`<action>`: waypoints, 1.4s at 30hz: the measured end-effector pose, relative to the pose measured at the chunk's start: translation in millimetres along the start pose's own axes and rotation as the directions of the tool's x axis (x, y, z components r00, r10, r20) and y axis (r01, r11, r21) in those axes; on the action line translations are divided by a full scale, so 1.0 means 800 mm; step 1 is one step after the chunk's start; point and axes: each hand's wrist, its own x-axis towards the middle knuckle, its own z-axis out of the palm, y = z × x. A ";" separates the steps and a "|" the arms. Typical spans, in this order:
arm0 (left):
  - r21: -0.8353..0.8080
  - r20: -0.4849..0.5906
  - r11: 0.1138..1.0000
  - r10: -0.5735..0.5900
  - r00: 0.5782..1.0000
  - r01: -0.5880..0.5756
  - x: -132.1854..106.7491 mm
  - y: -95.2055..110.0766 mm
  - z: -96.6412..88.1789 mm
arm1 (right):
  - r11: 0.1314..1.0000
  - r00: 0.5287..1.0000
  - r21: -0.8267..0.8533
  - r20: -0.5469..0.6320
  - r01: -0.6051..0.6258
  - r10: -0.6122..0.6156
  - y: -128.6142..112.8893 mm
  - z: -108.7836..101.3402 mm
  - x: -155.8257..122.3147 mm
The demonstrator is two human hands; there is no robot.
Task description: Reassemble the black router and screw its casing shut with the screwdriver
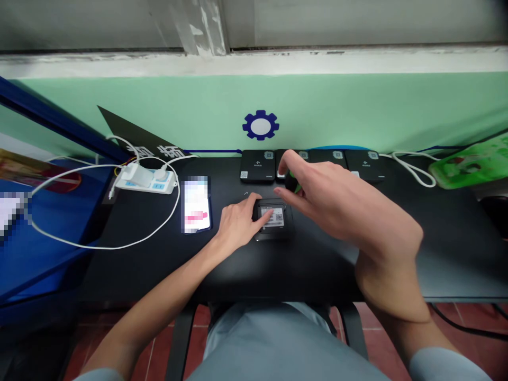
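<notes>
A small black box (271, 233) with a white printed label lies on the black desk, label side up. My left hand (238, 219) grips its left side, the thumb over the label and the index finger at the far left corner. Above the box's far right corner, my right hand (317, 190) is closed around a screwdriver (291, 182) with a black and green handle. Its thin shaft points down at that corner; whether the tip touches a screw is too small to tell. A tiny metal piece (245, 193), perhaps a screw, lies beyond my left hand.
Several black boxes (257, 165) stand in a row along the wall, partly behind my right hand. Left of my hands lies a lit phone (196, 203). A white power strip (146, 180) with looping cables sits farther left. A green package (472, 161) is at the right.
</notes>
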 end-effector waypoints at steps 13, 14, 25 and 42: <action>-0.004 0.008 1.000 -0.003 1.000 0.003 0.000 0.000 -0.001 | 1.000 1.000 -0.014 0.008 -0.011 0.011 -0.002 -0.001 0.000; -0.003 0.007 1.000 -0.002 1.000 0.002 0.000 0.000 -0.001 | 1.000 1.000 -0.012 0.009 -0.012 0.012 -0.003 -0.001 0.000; -0.001 -0.009 1.000 0.004 1.000 -0.004 0.000 -0.002 0.002 | 0.999 1.000 -0.046 0.001 0.030 -0.030 0.003 -0.002 -0.006; -0.001 0.010 1.000 -0.006 1.000 0.006 0.001 -0.001 0.000 | 0.977 1.000 -0.214 0.002 0.004 -0.004 0.005 -0.002 -0.010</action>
